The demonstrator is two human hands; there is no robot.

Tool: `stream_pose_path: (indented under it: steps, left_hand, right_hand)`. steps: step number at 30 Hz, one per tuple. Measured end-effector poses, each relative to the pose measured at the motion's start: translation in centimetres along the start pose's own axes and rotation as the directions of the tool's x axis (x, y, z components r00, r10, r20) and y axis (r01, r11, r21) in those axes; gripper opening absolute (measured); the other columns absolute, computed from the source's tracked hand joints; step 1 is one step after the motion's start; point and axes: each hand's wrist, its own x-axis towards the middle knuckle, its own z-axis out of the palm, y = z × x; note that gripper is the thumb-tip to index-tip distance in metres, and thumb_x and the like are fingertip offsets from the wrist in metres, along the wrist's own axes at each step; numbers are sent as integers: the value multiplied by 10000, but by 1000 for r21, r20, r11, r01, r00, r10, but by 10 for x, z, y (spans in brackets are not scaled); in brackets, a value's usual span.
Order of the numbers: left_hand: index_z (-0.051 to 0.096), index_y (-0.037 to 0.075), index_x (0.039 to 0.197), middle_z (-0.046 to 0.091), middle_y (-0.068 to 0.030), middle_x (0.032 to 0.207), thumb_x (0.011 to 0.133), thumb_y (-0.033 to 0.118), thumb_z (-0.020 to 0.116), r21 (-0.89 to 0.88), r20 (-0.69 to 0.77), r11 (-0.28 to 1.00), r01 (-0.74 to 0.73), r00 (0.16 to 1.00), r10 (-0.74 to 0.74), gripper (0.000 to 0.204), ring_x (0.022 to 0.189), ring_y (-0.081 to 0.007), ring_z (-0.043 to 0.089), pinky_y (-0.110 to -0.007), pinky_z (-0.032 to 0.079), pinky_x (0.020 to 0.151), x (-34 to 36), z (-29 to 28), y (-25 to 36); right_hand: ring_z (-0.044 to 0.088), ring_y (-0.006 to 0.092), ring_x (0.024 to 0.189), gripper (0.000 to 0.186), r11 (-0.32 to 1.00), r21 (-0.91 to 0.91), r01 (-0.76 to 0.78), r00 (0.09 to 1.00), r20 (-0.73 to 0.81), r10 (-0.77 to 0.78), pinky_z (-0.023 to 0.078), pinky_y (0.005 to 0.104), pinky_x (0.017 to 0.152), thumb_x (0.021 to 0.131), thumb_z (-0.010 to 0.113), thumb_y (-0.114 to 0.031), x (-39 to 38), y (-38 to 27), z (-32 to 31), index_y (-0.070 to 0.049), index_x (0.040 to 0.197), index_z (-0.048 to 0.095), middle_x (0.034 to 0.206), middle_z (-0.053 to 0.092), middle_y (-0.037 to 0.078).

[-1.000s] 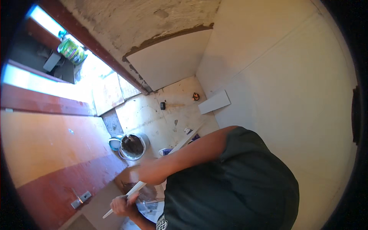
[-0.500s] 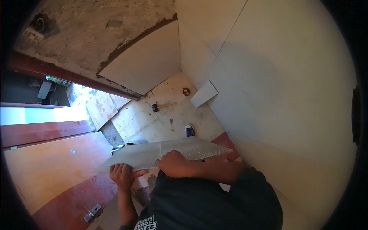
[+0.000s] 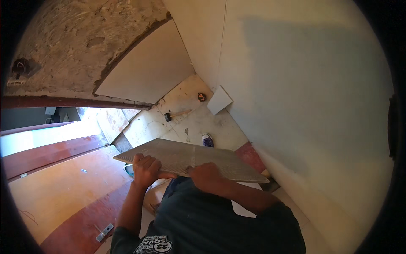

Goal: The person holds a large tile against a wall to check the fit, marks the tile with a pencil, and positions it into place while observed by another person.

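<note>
A large, flat tile [image 3: 177, 151], its upper face showing fine ridges and a pale line across it, is held in front of my body. My left hand [image 3: 146, 170] wraps round its near edge towards the left end, thumb stretched along the edge. Nearer the middle, my right hand [image 3: 206, 174] is closed at the same edge, with the forearm crossing in from the right. The fingertips under the tile are hidden. The tile slopes slightly, its right end lower in the picture.
On the floor ahead lie a black-headed mallet [image 3: 177, 114], an orange-and-black tape measure [image 3: 201, 97] and a tile offcut [image 3: 220, 100] against the right wall [image 3: 313, 97]. My shoe [image 3: 207, 139] shows beyond the tile. An orange-and-red door [image 3: 80, 178] stands at left beside a bright doorway.
The tile has shifted to the right and its left end has risen, with both hands still on it. My view has turned a little, so walls and doorway sit differently.
</note>
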Motion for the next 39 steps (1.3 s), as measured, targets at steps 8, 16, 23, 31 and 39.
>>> stream_pose_path:
  steps: [8,16,23,31,39]
  left_hand:
    - [494,155,597,475,4,560,543,648,794,-90,53,991,-96,994,101,580,543,-181,519,-347,350,624,34,43,13]
    - [577,142,664,510,-4,602,584,635,796,-143,99,980,-136,984,151,546,599,-190,554,-352,373,657,37,79,25]
    - [698,155,880,654,3,850,705,528,760,-207,352,976,-61,926,133,417,870,-199,622,-407,407,911,53,84,15]
    - [710,168,929,721,0,1010,856,171,606,-235,459,966,-110,863,210,128,1012,-207,648,-461,432,999,26,177,-29]
    - [691,162,1055,703,-16,1099,824,149,628,-362,539,922,-138,776,327,240,1064,-224,643,-462,453,1000,35,282,32]
  right_hand:
    - [715,323,739,215,991,6,-134,991,23,134,534,479,642,863,566,-146,-23,35,-18,-53,1031,665,790,707,163]
    - [703,309,652,268,971,-115,-210,977,-72,203,543,447,560,887,538,-159,-40,60,13,-93,1114,664,718,691,121]
    - [693,320,622,268,972,-70,-223,967,-140,211,546,464,581,918,529,-174,-51,83,46,-100,1140,659,707,684,127]
    - [690,354,729,261,864,131,-486,859,-112,500,544,462,683,939,531,-187,-62,139,109,-105,1116,705,834,708,151]
    - [641,399,981,299,775,177,-606,749,-202,631,523,477,831,910,572,-153,-95,198,177,-85,1182,676,1050,670,223]
